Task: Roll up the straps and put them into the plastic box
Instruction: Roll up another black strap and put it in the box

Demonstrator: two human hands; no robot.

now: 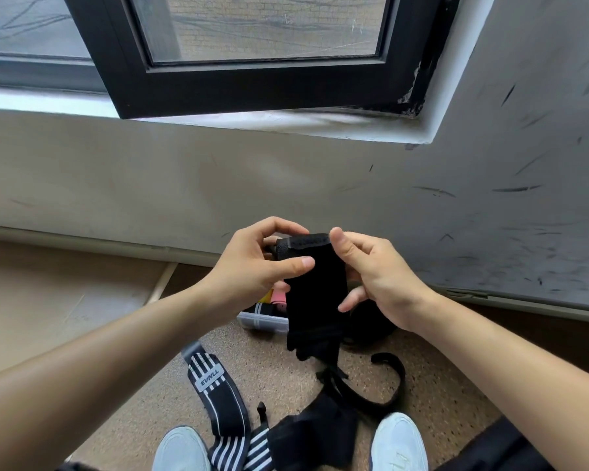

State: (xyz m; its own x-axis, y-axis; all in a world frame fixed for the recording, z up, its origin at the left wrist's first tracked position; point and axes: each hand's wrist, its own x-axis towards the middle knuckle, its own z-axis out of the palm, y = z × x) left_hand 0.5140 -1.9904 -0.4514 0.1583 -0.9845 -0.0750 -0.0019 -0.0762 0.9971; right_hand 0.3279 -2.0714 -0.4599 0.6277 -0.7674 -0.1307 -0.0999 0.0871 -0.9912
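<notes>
Between your pale shoes [184, 450], a striped strap [218, 399] and a crumpled black wrap [317, 433] lie on the floor. Your left hand [252, 266] and right hand [378, 277] pinch the black strap [315, 294] at its top edge, fingers curled round it. It hangs lengthwise straight down, partly hiding the plastic box [262, 322] beneath, near the wall [150, 185].

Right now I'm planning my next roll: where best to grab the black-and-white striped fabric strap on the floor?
Pinch the black-and-white striped fabric strap at its grey end, from above: it lies flat and free, while the other end runs between the pale shoes.
</notes>
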